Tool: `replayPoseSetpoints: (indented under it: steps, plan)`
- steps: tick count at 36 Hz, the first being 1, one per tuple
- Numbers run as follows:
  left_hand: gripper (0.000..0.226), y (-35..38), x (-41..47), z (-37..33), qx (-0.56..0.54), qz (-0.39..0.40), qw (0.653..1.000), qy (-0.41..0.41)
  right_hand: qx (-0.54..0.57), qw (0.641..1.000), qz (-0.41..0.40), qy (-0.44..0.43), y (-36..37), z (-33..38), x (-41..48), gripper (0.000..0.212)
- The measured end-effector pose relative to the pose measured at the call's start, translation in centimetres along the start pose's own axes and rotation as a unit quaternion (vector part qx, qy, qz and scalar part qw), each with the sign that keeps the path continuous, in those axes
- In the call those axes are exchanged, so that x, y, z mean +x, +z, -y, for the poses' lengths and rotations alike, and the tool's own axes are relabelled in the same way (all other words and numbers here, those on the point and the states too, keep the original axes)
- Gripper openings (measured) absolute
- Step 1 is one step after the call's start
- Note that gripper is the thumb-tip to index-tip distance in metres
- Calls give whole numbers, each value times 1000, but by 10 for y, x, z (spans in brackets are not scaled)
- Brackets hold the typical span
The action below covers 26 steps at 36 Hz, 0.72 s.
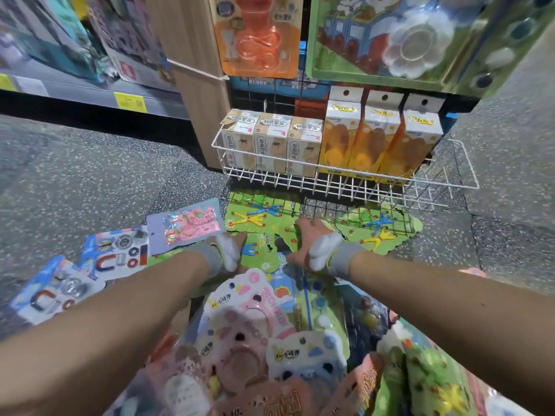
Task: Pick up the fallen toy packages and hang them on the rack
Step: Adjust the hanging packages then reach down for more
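The green toy package (pixel 265 258) I am working on lies flat on the speckled floor (pixel 90 175), just in front of the rack's white wire basket (pixel 345 175). My left hand (pixel 229 250) is at its left edge and my right hand (pixel 306 241) is at its right edge, both down on it. The fingers of both point away from the camera and are hidden behind the backs of the hands and the white pads strapped there, so I cannot tell whether they grip the package or only rest on it. Two more green packages lie beside it, one (pixel 258 214) further left under the basket's front and another (pixel 387 232) to the right. Left of these lies a lilac package (pixel 186 225) with pink pieces, and further left two magnet packages (pixel 117 253) (pixel 54 292) overlap. Between my forearms, close to the camera, is a heap of pink packages (pixel 252 313). The basket holds three beige boxes (pixel 270 142) and three orange boxes (pixel 378 139) standing in a row. Above them hang an orange blister pack (pixel 258 34) and a large green pack (pixel 405 34), beside a wooden post (pixel 195 70).
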<state>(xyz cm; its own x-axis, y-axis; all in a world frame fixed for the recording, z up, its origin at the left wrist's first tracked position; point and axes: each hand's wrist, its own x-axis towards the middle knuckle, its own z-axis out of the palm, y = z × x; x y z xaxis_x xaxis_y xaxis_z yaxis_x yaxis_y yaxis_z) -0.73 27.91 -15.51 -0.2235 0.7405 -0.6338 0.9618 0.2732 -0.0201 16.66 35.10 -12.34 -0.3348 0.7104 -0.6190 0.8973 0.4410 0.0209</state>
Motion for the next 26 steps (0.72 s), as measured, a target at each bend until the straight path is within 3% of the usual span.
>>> replayPoseSetpoints:
  steps: [5, 11, 17, 21, 26]
  plan:
    - [56, -1, -1, 5, 10, -34, 999, 29, 28, 1000, -1, -9, 0, 3, -7, 80]
    - [68, -10, -7, -5, 50, 12, 998, 24, 52, 998, -23, -39, -9, 13, -27, 70]
    - [53, -14, -11, 3, 8, 40, 998, 54, 2, 996, -7, -84, -11, 26, -34, 57]
    - [69, -15, -16, 13, 16, 50, 998, 38, 27, 996, -5, -85, -7, 33, -38, 61]
    - [48, -1, -25, 25, -18, 2, 999, 41, 70, 992, -14, -106, -5, 35, -42, 52]
